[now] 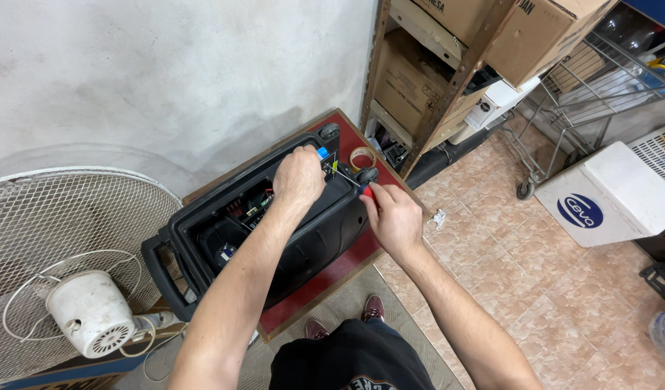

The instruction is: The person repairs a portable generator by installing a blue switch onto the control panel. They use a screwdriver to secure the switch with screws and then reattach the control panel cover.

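Left hand [298, 175] reaches into open black plastic speaker cabinet [303, 245] on dark red table [325, 278], fingers curled; grip can't tell. Right hand [392, 217] clamped on red-handled screwdriver [355, 185], tip prob. at cabinet's far right edge.

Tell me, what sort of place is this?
Probably a small repair workshop or storeroom: an opened black speaker cabinet on a red table, metal shelving with cardboard boxes, a white fan.

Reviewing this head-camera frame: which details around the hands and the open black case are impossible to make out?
- What the left hand touches inside the black speaker case: hidden by the hand itself.
- Screwdriver tip and what it meets: too small, partly behind the left hand.
- Circuit boards in the case: too small and dark for detail.
- Fan: cut off by the left edge.
- Shopping cart contents: blurred at the frame's corner.
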